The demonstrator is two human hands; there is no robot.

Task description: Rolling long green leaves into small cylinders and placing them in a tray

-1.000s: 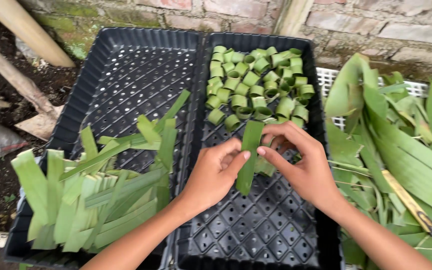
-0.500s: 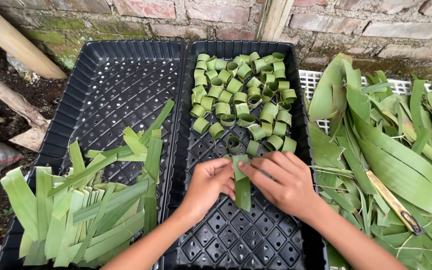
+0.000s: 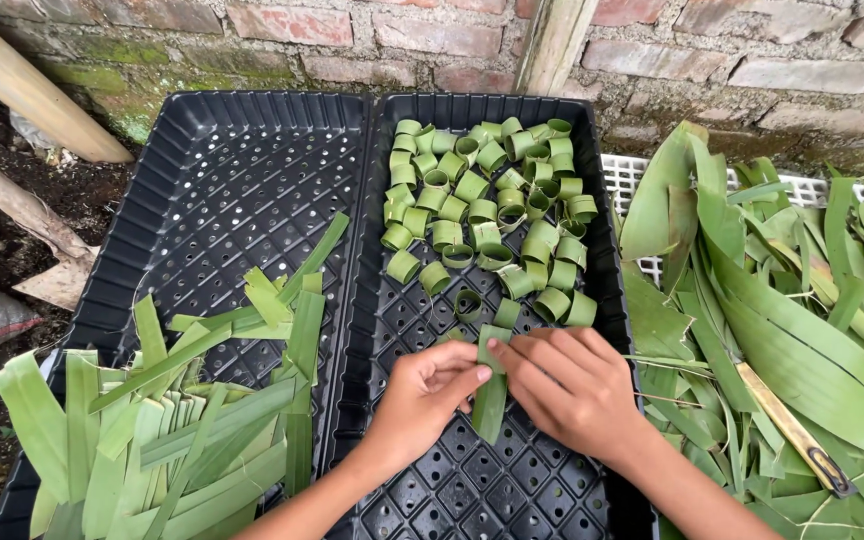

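1. Left hand and right hand pinch one green leaf strip above the right black perforated tray
2. Rolled leaf rings fill that tray's far half
3. Cut strips cover the left tray; uncut leaves lie right

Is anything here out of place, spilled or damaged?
Nothing is spilled or broken. One oddity: a knife lies half buried among the long leaves on the right, easy to miss. Some cut strips overhang the left tray. Both hands hold one strip.
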